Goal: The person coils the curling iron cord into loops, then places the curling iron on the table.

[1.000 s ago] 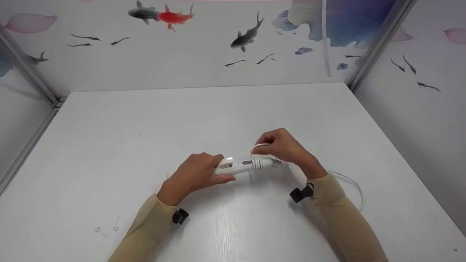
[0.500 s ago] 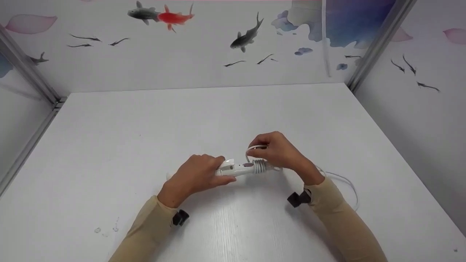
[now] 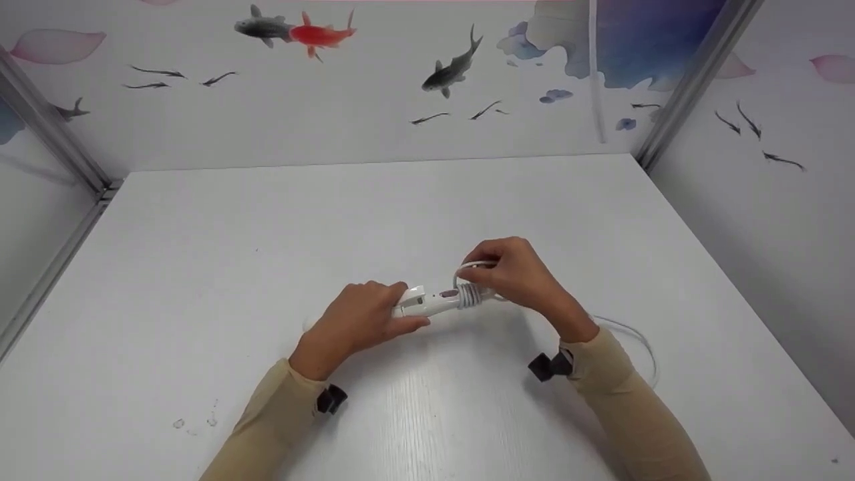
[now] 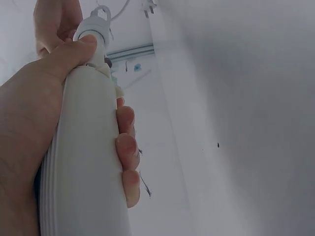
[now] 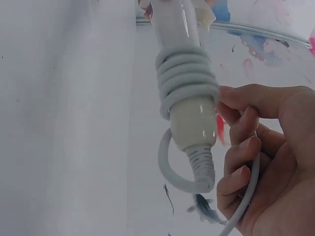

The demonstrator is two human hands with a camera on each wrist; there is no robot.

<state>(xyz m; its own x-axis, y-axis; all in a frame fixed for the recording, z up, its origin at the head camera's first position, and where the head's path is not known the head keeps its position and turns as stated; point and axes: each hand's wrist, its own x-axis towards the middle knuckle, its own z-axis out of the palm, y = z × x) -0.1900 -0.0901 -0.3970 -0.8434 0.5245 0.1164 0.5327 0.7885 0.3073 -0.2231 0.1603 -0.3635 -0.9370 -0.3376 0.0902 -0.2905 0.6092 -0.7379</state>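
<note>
A white hair iron point(image 3: 435, 303) is raised over the table, its cord end pointing right. My left hand point(image 3: 357, 315) grips its wide body point(image 4: 91, 147), fingers curled round one side and thumb laid along the handle. Several turns of white cord point(image 5: 187, 73) wind round the handle near its end, below the purple-grey button point(image 3: 448, 293). My right hand point(image 3: 524, 272) pinches the cord beside the coils, with fingers curled; the loose length point(image 5: 252, 184) runs across its palm. The far end of the iron is hidden behind my left hand in the head view.
The white table point(image 3: 267, 220) lies beneath both hands. Free cord point(image 3: 634, 329) trails past my right forearm, and a white plug point(image 4: 148, 7) shows in the left wrist view. Printed fish panels point(image 3: 374, 100) and metal posts point(image 3: 698, 80) border the table at the back and sides.
My right hand has dipped toward the handle's end and risen again, carrying the cord loop. The coils now sit closer together. My left hand holds almost the same place.
</note>
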